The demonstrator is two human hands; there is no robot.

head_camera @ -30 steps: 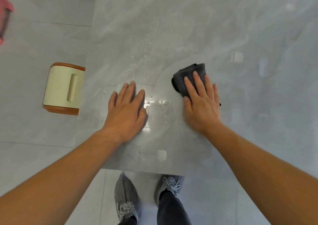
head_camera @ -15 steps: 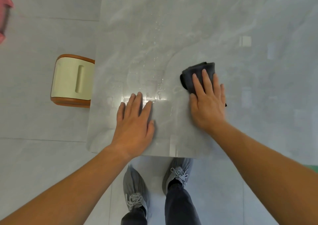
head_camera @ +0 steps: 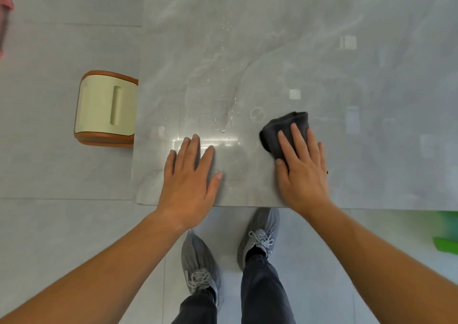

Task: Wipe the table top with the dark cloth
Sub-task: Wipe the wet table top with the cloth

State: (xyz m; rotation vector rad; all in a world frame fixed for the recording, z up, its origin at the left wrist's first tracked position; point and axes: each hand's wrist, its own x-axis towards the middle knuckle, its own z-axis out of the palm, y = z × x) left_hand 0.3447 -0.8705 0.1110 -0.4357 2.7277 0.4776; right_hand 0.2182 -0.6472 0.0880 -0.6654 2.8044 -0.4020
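Note:
The grey marble table top [head_camera: 309, 50] fills the upper right of the head view. A folded dark cloth [head_camera: 280, 129] lies near its front edge, and my right hand [head_camera: 302, 167] presses flat on it, fingers spread over its near half. My left hand [head_camera: 190, 174] rests flat on the bare table to the left, palm down, holding nothing. Water drops and a wet streak [head_camera: 223, 115] shine on the surface between and beyond the hands.
A cream stool with a brown rim [head_camera: 106, 110] stands on the floor against the table's left edge. My shoes [head_camera: 228, 256] are just below the table's front edge. Something green [head_camera: 446, 234] sits on the floor at the right, a pink object [head_camera: 5, 21] at far left.
Both hands have come nearer the table's front edge as the view tilted toward my feet. The right hand stays pressed on the cloth; the wet patch by the left hand looks smaller.

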